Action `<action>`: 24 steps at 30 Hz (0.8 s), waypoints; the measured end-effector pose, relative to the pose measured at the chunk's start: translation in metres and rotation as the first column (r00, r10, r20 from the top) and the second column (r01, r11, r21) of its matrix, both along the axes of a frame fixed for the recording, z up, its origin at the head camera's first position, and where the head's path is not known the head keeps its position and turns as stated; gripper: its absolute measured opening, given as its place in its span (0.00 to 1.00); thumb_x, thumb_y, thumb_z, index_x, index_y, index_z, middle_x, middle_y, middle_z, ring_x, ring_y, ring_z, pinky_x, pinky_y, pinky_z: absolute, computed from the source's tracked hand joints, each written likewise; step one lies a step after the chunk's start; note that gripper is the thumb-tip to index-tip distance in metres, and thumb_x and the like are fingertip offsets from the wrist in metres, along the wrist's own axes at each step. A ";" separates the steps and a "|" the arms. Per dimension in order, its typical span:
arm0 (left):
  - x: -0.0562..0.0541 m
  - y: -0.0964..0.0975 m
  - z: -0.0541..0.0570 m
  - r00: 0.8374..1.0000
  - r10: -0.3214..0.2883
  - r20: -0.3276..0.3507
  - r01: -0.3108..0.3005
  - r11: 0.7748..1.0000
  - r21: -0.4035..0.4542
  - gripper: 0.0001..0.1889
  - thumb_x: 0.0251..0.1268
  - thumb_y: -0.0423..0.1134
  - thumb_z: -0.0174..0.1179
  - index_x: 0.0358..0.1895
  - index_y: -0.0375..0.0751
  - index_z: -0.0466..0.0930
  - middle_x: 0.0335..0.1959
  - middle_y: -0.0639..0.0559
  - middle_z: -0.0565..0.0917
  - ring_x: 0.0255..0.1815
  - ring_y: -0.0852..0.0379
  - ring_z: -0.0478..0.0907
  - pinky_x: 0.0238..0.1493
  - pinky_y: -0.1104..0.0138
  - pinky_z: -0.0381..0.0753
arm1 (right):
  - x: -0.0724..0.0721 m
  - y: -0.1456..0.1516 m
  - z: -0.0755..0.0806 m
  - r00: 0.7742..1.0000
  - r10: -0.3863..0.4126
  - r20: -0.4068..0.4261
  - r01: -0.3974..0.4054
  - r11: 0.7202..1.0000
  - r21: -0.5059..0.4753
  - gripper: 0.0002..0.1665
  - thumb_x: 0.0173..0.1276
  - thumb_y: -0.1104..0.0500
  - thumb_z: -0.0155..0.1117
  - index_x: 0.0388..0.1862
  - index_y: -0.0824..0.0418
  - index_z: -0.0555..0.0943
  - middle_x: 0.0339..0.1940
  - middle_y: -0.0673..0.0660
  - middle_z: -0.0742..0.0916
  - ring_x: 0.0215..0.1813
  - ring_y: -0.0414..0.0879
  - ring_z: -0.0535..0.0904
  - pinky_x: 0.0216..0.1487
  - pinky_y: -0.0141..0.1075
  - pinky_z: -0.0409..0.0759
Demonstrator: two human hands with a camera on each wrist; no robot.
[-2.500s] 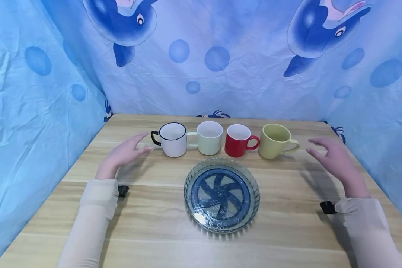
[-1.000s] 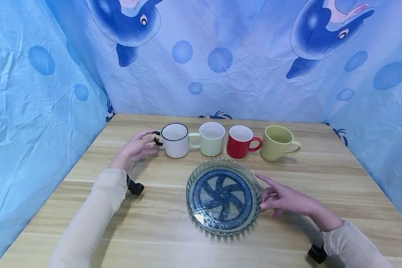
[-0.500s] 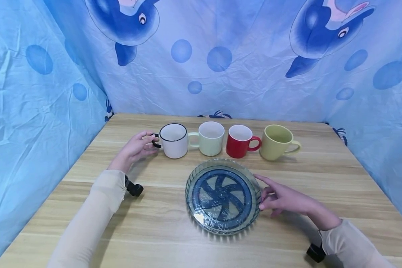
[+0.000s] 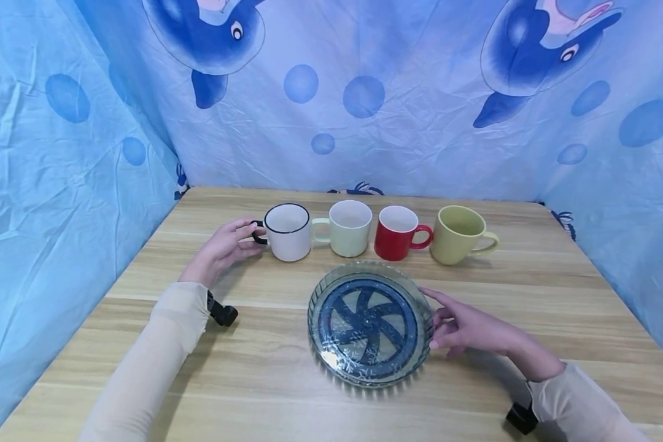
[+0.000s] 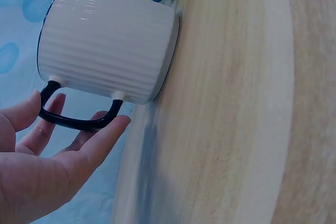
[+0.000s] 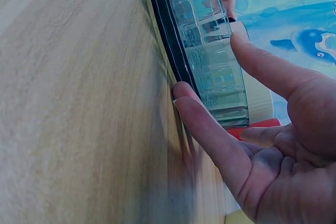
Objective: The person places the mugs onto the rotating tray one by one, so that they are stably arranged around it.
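Observation:
A white enamel-style mug [image 4: 288, 236] with a black rim and black handle [image 5: 79, 123] stands at the left end of a row of mugs. My left hand [image 4: 223, 245] is at that handle, thumb on its upper end and fingers curled behind and under it. A round, shallow clear glass dish [image 4: 369, 377] with a fluted wall and a dark blue pinwheel pattern at its bottom rests on the table. At its right side my right hand [image 4: 469, 328] holds the edge; the right wrist view shows one fingertip by the rim and others low at the base.
Right of the white mug stand a pale green mug [image 4: 350, 236], a red mug [image 4: 392, 242] with a white inside, and an olive-green mug [image 4: 453, 242]. The wooden table [image 4: 254, 393] ends at blue dolphin-print cloth [image 4: 431, 159] behind and at the sides.
My left hand has moved right onto the white mug's handle. My right hand came from beyond the olive-green mug down to the dish's right edge. Over the last second both hands barely shift.

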State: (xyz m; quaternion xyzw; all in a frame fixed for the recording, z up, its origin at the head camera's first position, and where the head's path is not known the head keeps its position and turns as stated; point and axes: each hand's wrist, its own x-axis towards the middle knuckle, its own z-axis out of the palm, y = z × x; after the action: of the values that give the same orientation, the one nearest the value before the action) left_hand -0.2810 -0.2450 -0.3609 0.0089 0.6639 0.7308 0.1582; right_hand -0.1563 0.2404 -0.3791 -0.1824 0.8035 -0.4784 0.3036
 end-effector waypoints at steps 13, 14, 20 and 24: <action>0.000 0.002 -0.001 0.999 0.042 0.019 -0.043 0.998 0.044 0.07 0.76 0.40 0.46 0.51 0.53 0.72 0.42 0.56 0.82 0.45 0.54 0.83 0.74 0.45 0.59 | 0.000 -0.002 0.002 1.000 -0.006 0.012 0.006 1.000 -0.009 0.61 0.60 0.61 0.71 0.79 0.59 0.39 0.49 0.68 0.76 0.45 0.49 0.83 0.34 0.45 0.88; 0.000 0.003 -0.002 0.999 0.042 0.016 -0.043 0.998 0.049 0.07 0.76 0.40 0.46 0.51 0.53 0.72 0.42 0.56 0.82 0.45 0.54 0.83 0.75 0.44 0.59 | 0.000 -0.002 0.003 1.000 -0.004 0.011 0.004 1.000 -0.011 0.61 0.60 0.61 0.71 0.79 0.59 0.39 0.49 0.68 0.77 0.45 0.50 0.83 0.34 0.45 0.88; 0.001 0.005 -0.003 0.999 0.044 0.005 -0.044 0.995 0.085 0.08 0.76 0.40 0.46 0.52 0.53 0.72 0.46 0.54 0.78 0.46 0.54 0.82 0.76 0.44 0.58 | 0.000 -0.003 0.003 1.000 -0.001 0.013 0.002 1.000 -0.022 0.62 0.59 0.61 0.72 0.79 0.59 0.39 0.50 0.69 0.77 0.45 0.48 0.83 0.35 0.45 0.88; 0.002 0.004 -0.005 0.999 0.047 0.012 -0.048 0.994 0.103 0.08 0.76 0.40 0.47 0.52 0.52 0.73 0.44 0.55 0.80 0.46 0.54 0.82 0.76 0.44 0.58 | 0.000 -0.002 0.001 1.000 0.000 0.017 0.000 1.000 -0.026 0.62 0.60 0.61 0.71 0.79 0.59 0.39 0.50 0.69 0.77 0.45 0.46 0.83 0.36 0.45 0.88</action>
State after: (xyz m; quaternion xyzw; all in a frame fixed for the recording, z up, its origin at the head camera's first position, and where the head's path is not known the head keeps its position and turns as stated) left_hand -0.2789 -0.2408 -0.3660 -0.0023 0.6247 0.7676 0.1435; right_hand -0.1565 0.2386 -0.3776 -0.1821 0.7946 -0.4904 0.3080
